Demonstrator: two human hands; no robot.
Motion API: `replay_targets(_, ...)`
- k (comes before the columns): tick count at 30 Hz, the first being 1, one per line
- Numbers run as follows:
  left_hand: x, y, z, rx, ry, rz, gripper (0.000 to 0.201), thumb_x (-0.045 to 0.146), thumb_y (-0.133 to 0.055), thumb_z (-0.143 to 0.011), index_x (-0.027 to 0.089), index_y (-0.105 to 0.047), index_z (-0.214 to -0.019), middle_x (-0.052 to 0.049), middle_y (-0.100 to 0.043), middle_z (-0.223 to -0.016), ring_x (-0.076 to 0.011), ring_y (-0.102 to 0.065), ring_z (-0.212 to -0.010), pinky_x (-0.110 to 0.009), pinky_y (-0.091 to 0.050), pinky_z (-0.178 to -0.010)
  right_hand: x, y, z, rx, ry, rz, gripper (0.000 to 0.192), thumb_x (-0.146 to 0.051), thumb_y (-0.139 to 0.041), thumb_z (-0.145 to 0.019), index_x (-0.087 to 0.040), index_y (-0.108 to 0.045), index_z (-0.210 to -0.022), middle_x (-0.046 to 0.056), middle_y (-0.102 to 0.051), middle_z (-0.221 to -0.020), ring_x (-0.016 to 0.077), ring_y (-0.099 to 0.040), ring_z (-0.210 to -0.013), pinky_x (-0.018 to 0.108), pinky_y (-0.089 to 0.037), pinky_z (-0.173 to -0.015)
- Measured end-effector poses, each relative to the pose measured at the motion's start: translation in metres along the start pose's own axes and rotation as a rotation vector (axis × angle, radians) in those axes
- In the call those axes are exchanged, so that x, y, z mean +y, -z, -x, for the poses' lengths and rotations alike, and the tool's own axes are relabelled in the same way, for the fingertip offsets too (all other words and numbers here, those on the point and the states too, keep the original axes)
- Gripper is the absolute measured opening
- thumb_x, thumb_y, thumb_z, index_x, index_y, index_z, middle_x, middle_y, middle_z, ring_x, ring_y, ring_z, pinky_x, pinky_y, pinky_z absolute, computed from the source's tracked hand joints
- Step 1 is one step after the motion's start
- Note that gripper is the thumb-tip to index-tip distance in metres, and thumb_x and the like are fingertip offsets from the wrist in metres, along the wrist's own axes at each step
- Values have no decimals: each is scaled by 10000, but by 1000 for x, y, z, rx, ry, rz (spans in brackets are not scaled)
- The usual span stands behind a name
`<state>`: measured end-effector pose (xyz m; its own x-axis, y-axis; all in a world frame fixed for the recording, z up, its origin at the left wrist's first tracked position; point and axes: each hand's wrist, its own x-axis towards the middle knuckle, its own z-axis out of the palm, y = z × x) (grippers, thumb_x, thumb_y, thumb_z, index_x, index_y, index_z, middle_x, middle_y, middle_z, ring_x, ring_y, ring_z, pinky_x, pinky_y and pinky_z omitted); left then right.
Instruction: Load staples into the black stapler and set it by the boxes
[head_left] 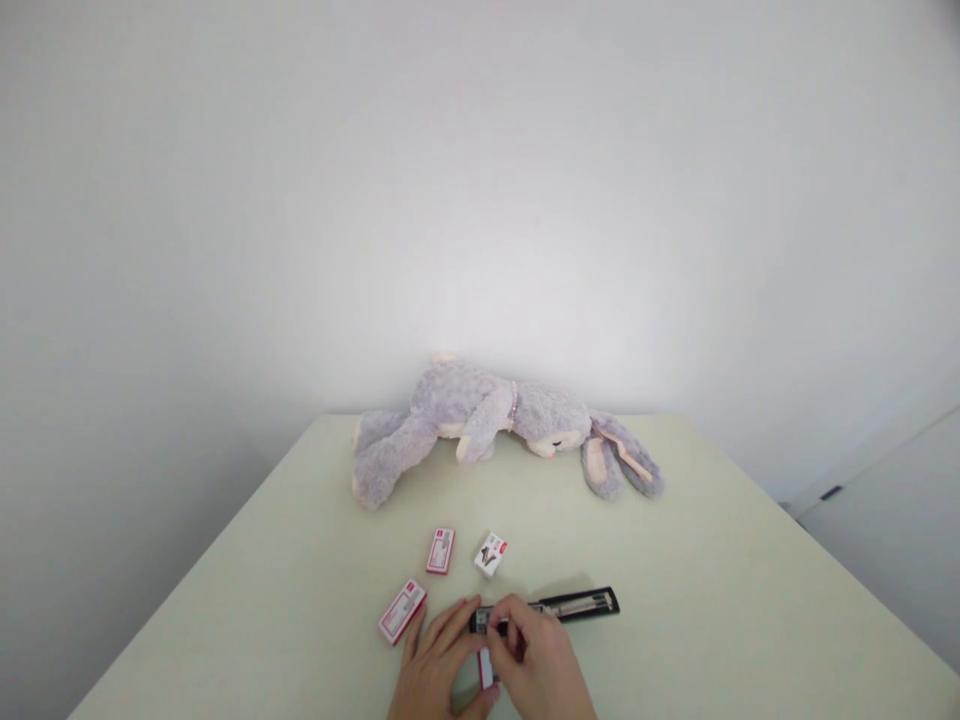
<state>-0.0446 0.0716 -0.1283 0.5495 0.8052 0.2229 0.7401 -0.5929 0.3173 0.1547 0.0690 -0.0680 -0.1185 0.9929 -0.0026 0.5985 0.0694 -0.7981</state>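
An opened black stapler [581,604] lies lengthwise on the table, its long metal channel showing at the right end. My left hand [435,662] has its fingers stretched out and spread, with the fingertips by the stapler's left end. Over the stapler's left part, my right hand [541,658] is closed in a pinch; whatever is between its fingertips is too small to make out. A small red-and-white box [486,668] lies between my hands, partly hidden, near my left thumb. Beside my left fingers is a larger red-and-white staple box [402,610].
Beyond my hands lie another red-and-white box [440,550] and a white box [490,553] with a dark clip picture. A grey plush rabbit [480,410] lies on its side along the table's back edge, against the white wall [480,200].
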Motion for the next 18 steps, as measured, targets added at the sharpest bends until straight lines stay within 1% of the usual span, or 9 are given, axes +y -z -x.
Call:
replay_targets(3, 3, 5, 0, 2, 20, 21, 412, 547, -669, -882, 394, -659, -1264, -12, -512, -1553, -267, -549, -1372, -551, -393, -1178, 8, 10, 7, -137, 22, 197, 159, -148, -590, -781, -251, -699, -837, -22, -683, -666, 148, -623, -626, 227, -338, -597)
replay_targets(5, 6, 7, -1, 12, 25, 29, 401, 552, -676, -876, 395, -670, -1246, -9, -521, -1545, -267, -557, -1364, -548, -410, -1166, 15, 12, 11, -200, 34, 293, 200, -132, -588, -759, -265, -706, -850, 1, -737, -728, 175, -666, -663, 234, -341, -596)
replay_targets(7, 7, 8, -1, 32, 22, 27, 404, 549, -689, -866, 398, -673, -1240, -6, -533, -1535, -266, -568, -1352, -542, -422, -1158, 19, 13, 13, -220, 48, 335, 234, -131, -581, -761, -277, -711, -889, 13, -758, -771, 195, -693, -706, 238, -353, -605)
replay_targets(10, 7, 7, -2, 66, 7, 15, 401, 521, -703, -863, 400, -672, -1243, 0, -540, -1531, -258, -576, -1342, -535, -420, -1165, 21, 17, 14, -244, 55, 303, 259, -142, -575, -777, -288, -720, -934, 12, -761, -788, 197, -703, -738, 234, -383, -634)
replay_targets(12, 5, 6, 0, 89, 0, 16, 440, 506, -729, -841, 393, -666, -1261, -8, -547, -1526, -269, -571, -1347, -532, -435, -1157, 25, 23, 18, -228, 41, 243, 225, -189, -562, -822, -280, -715, -959, 9, -746, -762, 187, -686, -700, 234, -388, -627)
replay_targets(14, 3, 5, 5, 122, 23, 41, 557, 514, -789, -775, 361, -655, -1294, -45, -587, -1487, -289, -584, -1327, -497, -490, -1114, 36, 32, 24, -166, -6, 181, 171, -276, -528, -887, -256, -689, -943, 9, -717, -716, 179, -656, -645, 238, -381, -598)
replay_targets(15, 2, 5, 8, 141, 54, 64, 587, 512, -805, -755, 342, -657, -1297, -61, -630, -1435, -290, -610, -1292, -466, -526, -1077, 44, 37, 27, -125, -42, 155, 181, -326, -508, -913, -247, -670, -932, 9, -701, -695, 178, -642, -624, 242, -379, -588)
replay_targets(16, 2, 4, 11, 156, 92, 93, 556, 505, -800, -764, 325, -671, -1274, -68, -687, -1345, -276, -652, -1224, -424, -565, -1019, 53, 41, 31, -85, -83, 134, 205, -373, -495, -927, -243, -652, -920, 7, -687, -675, 178, -630, -607, 246, -379, -582)
replay_targets(18, 5, 0, 17, 183, 170, 161, 385, 486, -724, -849, 305, -706, -1189, -46, -775, -1076, -219, -733, -976, -340, -612, -864, 71, 48, 39, -33, -159, 94, 246, -447, -492, -926, -246, -632, -905, 2, -665, -649, 180, -611, -583, 253, -390, -578)
